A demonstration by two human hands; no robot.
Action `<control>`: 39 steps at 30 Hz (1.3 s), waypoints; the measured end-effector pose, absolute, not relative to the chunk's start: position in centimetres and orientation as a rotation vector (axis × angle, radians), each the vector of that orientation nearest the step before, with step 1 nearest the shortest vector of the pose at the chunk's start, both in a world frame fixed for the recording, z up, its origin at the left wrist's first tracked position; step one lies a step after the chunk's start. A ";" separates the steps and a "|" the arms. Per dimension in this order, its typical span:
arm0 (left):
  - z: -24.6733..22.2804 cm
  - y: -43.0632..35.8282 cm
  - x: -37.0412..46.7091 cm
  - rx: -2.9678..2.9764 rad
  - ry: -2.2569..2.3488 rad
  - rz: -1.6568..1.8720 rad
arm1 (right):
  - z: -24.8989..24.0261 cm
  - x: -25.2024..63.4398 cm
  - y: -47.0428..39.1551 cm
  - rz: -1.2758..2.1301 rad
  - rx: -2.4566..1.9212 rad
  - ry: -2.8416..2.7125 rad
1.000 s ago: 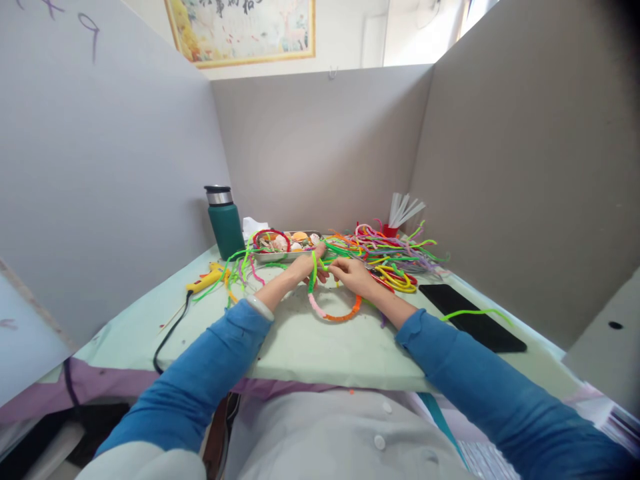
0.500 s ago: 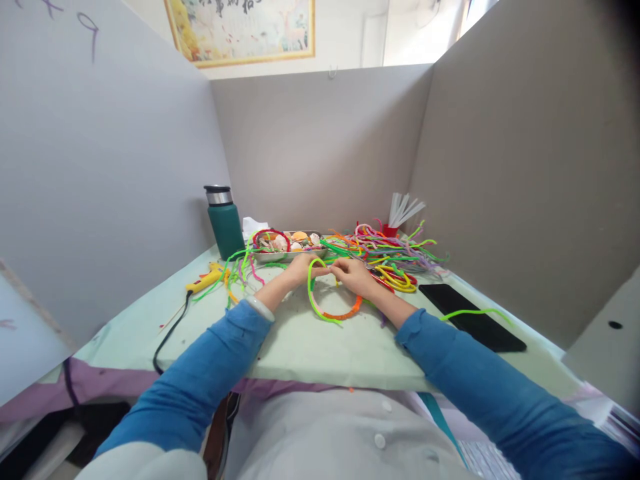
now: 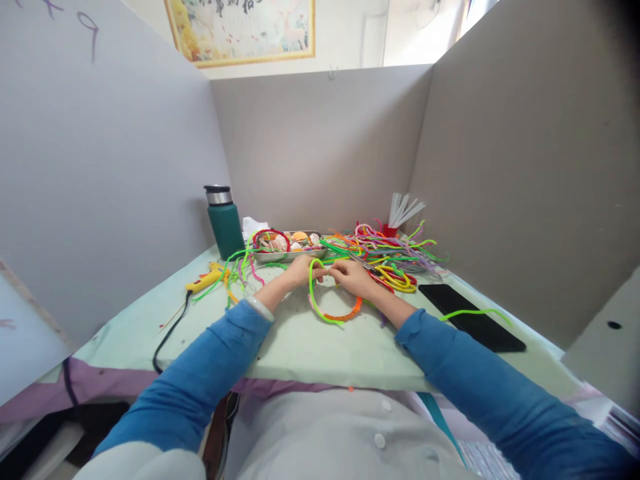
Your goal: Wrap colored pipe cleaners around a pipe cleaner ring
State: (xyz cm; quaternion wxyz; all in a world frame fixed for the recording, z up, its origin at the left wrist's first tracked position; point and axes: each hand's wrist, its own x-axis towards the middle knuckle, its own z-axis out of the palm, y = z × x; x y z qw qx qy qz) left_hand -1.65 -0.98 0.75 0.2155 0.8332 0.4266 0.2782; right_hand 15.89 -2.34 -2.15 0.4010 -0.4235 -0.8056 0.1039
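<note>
Over the table's middle, my left hand (image 3: 302, 269) is closed at the upper left of a ring of pipe cleaners (image 3: 344, 317), whose lower right is wound in orange. A lime-green pipe cleaner (image 3: 313, 297) curves down the ring's left side, its loose end at the bottom. My right hand (image 3: 350, 275) pinches at the top of the ring, fingertips almost meeting the left ones. What exactly lies between the fingertips is too small to make out. Behind my hands sits a metal tray (image 3: 295, 255) of shells with a dark red ring on it.
A heap of coloured pipe cleaners (image 3: 380, 243) lies back right, by a red cup (image 3: 390, 231) of white sticks. Left stand a green bottle (image 3: 225, 227) and a corded yellow glue gun (image 3: 205, 280). A black phone-like slab (image 3: 470, 320) lies right. Grey partitions (image 3: 320, 147) surround the table.
My fingers shift slightly at the top of the ring, and the lime-green pipe cleaner moves a little. The left fingers look more curled. Everything else stays put.
</note>
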 end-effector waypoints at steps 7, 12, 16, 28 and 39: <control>0.5 -0.9 -1.7 2.230 1.175 0.712 | -2.6 16.0 -2.0 0.281 -1.071 -2.085; 0.4 -0.7 -1.7 2.191 1.172 0.709 | -2.5 15.9 -2.1 0.291 -1.069 -2.094; 0.4 -0.8 -1.6 2.135 1.152 0.716 | -2.5 16.0 -2.1 0.290 -1.060 -2.104; 0.7 -1.4 -1.4 1.964 1.122 0.772 | -2.4 15.9 -2.3 0.293 -1.059 -2.075; 1.3 -2.3 -1.0 1.823 1.172 0.781 | -2.1 15.8 -2.6 0.315 -1.034 -2.032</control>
